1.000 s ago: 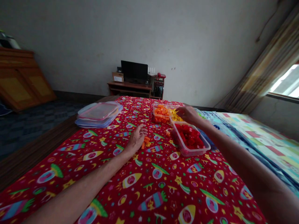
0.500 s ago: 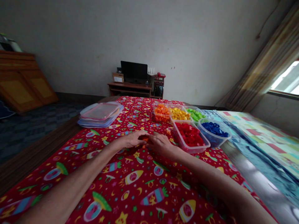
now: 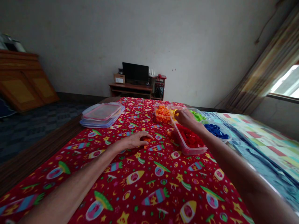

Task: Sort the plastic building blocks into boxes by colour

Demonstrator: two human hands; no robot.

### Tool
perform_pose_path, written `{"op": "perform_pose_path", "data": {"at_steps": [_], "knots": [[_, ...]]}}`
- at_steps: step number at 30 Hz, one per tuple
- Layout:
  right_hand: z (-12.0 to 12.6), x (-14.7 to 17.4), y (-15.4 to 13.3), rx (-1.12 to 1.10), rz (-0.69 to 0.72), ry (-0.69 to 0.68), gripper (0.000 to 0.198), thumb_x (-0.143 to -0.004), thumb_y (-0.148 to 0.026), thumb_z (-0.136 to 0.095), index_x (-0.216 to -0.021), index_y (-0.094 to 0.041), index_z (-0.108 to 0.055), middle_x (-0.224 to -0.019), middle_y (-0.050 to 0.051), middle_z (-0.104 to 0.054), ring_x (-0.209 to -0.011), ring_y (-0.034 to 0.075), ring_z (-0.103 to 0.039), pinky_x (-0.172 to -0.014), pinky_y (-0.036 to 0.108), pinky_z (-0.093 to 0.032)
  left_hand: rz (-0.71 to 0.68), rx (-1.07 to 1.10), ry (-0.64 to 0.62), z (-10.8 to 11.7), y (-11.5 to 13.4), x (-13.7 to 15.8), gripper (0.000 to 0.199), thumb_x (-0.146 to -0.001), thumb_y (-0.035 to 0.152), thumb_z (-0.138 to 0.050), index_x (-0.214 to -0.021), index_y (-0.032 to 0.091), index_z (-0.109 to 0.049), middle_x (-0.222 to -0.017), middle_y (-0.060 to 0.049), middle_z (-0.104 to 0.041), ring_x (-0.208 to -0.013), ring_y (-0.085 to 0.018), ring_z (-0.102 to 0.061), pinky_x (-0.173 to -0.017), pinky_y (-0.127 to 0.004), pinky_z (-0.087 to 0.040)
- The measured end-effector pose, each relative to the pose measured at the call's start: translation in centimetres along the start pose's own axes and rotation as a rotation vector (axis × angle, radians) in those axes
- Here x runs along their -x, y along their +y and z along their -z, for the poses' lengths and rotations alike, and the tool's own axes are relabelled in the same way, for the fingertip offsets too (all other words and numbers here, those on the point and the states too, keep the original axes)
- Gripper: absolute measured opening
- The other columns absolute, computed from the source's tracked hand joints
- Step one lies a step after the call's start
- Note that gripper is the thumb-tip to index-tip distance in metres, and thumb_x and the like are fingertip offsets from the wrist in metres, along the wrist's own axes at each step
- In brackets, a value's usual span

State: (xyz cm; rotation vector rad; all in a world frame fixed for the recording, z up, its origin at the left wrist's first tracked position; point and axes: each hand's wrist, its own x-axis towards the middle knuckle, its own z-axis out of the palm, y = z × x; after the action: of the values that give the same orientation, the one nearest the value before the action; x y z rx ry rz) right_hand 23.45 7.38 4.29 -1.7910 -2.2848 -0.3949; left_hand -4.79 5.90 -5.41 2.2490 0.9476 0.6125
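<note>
My left hand [image 3: 138,140] rests on the red patterned cloth, thumb and fingers curved around a small orange building block piece [image 3: 147,140]. Part of that piece is hidden by the fingers. Farther off to the right, my right hand [image 3: 185,118] is at the clear box of yellow blocks [image 3: 173,113], its fingers bent together and pointing down among the pieces. Whatever they hold, if anything, is too small to make out. Close by stand a box of orange blocks [image 3: 163,114] and a box of red blocks [image 3: 190,137], the latter partly under my right wrist.
Green blocks [image 3: 197,116] and a round tub of blue blocks [image 3: 216,130] stand behind and right of my right forearm. Stacked lids [image 3: 102,114] lie at the table's left. The red cloth [image 3: 130,193] covers the table. A bed [image 3: 263,137] adjoins on the right.
My right hand has left my left hand and moved right and away, to the yellow blocks. My left hand stays in nearly the same place with the orange piece.
</note>
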Motion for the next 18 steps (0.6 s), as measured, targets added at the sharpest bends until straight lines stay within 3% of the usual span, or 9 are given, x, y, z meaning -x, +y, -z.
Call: {"op": "perform_pose_path", "data": {"at_steps": [4, 9, 11, 14, 18], "knots": [[0.8, -0.8, 1.4, 0.032, -0.056, 0.046, 0.026, -0.087, -0.024, -0.051, -0.108, -0.014, -0.064, -0.101, 0.015, -0.068, -0.086, 0.021, -0.061, -0.067, 0.027, -0.04, -0.009, -0.027, -0.019, 0.5, 0.4, 0.3, 0.032, -0.074, 0.032, -0.065, -0.104, 0.024, -0.07, -0.11, -0.005, -0.069, -0.101, -0.022, -0.063, -0.091, -0.029, -0.046], [-1.2, 2.9, -3.1, -0.046, 0.243, -0.067, 0.029, -0.09, -0.013, -0.037, -0.102, -0.012, -0.064, -0.088, 0.014, -0.067, -0.079, 0.02, -0.059, -0.072, 0.032, -0.045, 0.021, 0.016, -0.101, 1.0, 0.9, 0.8, 0.066, -0.059, 0.032, -0.08, -0.122, 0.03, -0.061, -0.127, -0.004, -0.062, -0.112, -0.023, -0.06, -0.09, -0.029, -0.048], [-2.9, 4.5, -5.0, -0.01, 0.319, -0.104, 0.032, -0.086, -0.008, -0.039, -0.107, -0.011, -0.063, -0.097, 0.017, -0.065, -0.09, 0.025, -0.058, -0.083, 0.04, -0.045, -0.01, 0.002, -0.11, 1.1, 0.9, 0.7, 0.064, -0.058, 0.029, -0.08, -0.119, 0.029, -0.064, -0.127, -0.005, -0.062, -0.114, -0.024, -0.058, -0.095, -0.03, -0.046], [-5.3, 5.9, -6.8, 0.082, 0.326, -0.148, 0.034, -0.083, -0.007, -0.043, -0.111, -0.007, -0.061, -0.108, 0.023, -0.062, -0.104, 0.033, -0.054, -0.09, 0.051, -0.041, -0.068, -0.034, -0.064, 1.1, 0.5, 0.5, 0.05, -0.057, 0.026, -0.079, -0.106, 0.026, -0.07, -0.116, -0.005, -0.067, -0.11, -0.024, -0.06, -0.098, -0.031, -0.044], [-6.2, 6.5, -7.5, 0.104, 0.334, -0.135, 0.034, -0.083, -0.005, -0.042, -0.111, -0.005, -0.061, -0.114, 0.024, -0.06, -0.108, 0.033, -0.053, -0.096, 0.047, -0.04, -0.027, 0.002, 0.05, 0.3, -0.3, 0.1, 0.048, -0.057, 0.024, -0.077, -0.105, 0.025, -0.07, -0.106, -0.004, -0.07, -0.096, -0.022, -0.065, -0.089, -0.03, -0.05]]}}
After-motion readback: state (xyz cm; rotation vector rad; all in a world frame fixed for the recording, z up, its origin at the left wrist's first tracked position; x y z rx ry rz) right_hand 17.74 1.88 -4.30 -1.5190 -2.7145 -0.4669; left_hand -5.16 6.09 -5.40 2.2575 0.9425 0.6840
